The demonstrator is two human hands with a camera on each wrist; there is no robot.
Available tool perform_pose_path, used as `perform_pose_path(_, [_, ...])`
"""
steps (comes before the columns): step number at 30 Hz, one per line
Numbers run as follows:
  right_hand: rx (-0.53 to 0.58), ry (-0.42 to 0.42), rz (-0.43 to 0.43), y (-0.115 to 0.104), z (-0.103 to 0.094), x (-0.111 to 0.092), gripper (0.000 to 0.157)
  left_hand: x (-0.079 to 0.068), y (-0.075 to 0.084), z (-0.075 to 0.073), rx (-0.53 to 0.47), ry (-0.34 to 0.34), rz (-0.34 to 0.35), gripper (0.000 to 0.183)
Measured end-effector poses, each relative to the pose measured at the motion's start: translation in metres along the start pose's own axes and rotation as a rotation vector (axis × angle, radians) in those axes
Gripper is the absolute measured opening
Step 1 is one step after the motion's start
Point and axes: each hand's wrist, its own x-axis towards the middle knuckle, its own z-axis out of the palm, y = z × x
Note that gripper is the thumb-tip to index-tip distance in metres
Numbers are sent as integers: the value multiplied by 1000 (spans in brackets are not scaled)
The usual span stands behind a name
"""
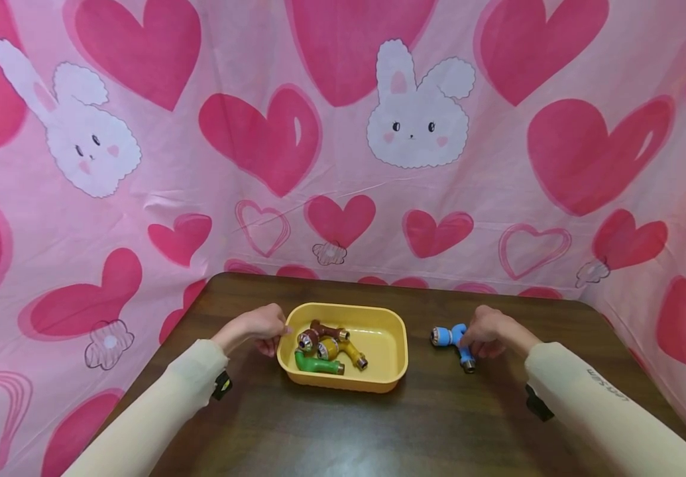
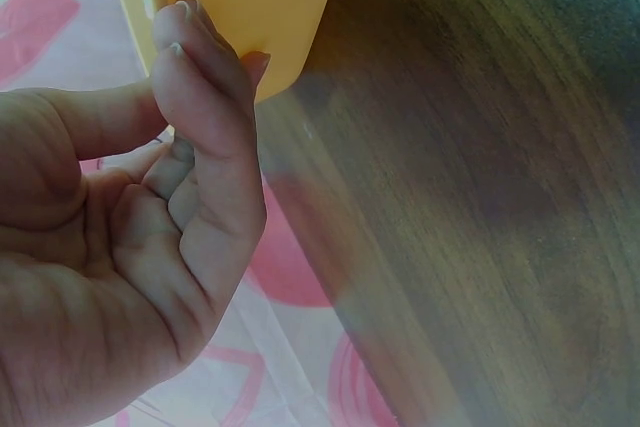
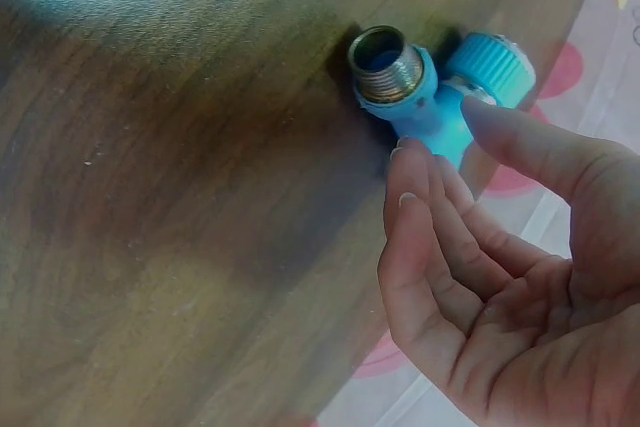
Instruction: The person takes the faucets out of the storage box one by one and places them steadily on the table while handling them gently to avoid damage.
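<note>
In the head view, my left hand is at the left end of a yellow plastic tub. Its thumb and fingers pinch the tub's rim, as the left wrist view shows. Inside the tub lie a brown pipe fitting, a yellow pipe fitting and a green pipe fitting. To the right of the tub, a blue branched pipe fitting with metal-threaded ends lies on the table. My right hand holds it between thumb and fingertips; the right wrist view shows its open threaded end.
The dark wooden table reaches back to a pink curtain printed with hearts and rabbits, which also hangs at both sides. Dark straps sit at the wrists over pale sleeves.
</note>
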Motion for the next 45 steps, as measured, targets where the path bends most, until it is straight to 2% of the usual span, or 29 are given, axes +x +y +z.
perform_pose_path(18, [3,2,-91,-17,-3,-6,22,0,2,-1,33,-23,-35,27])
perform_pose_path(33, [17,-17,-181,-38,0,-14,25,-2,-2,-5,27,-40,-25,25])
perform_pose_path(45, [5,0,-207,-49,6,-19,20,1,-10,-2,-71,-91,1,22])
